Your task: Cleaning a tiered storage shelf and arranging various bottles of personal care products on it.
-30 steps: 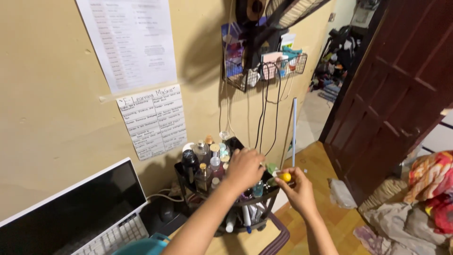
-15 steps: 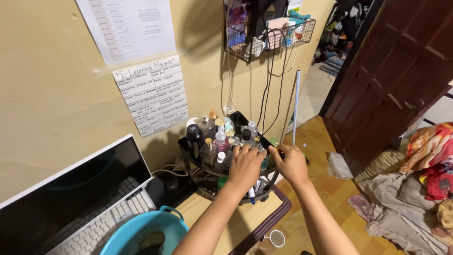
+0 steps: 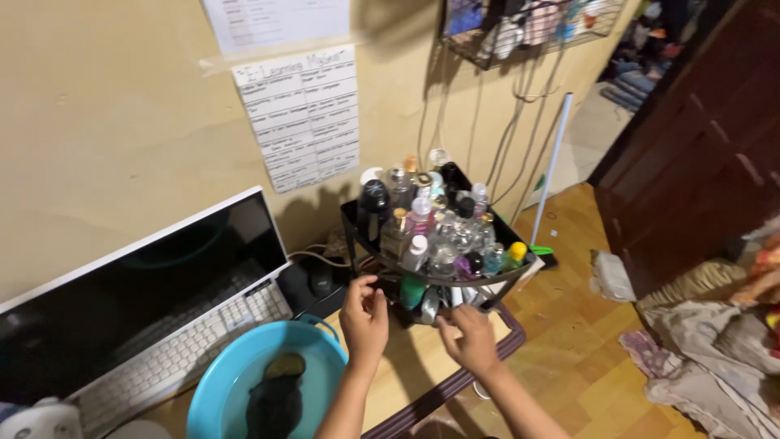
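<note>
Black wire two-tier corner rack (image 3: 355, 236): stands on the tan wooden desk (image 3: 418, 382), against the wall; upper shelf crowded with small glass and plastic bottles (image 3: 431, 223), kept upright by its raised rim.

Left hand (image 3: 365, 319): at the rack's lower front-left edge, fingers curled at the frame post as if steadying it; whether it truly clasps the wire, cannot tell.

Right hand (image 3: 467, 340): below the rack's front, fingers loosely spread, reaching into the lower shelf beside a green round-capped container (image 3: 413, 291); holds nothing visible.

Left of the rack: white keyboard (image 3: 183, 358), dark monitor (image 3: 134, 289), turquoise plastic basin (image 3: 268, 386).
</note>
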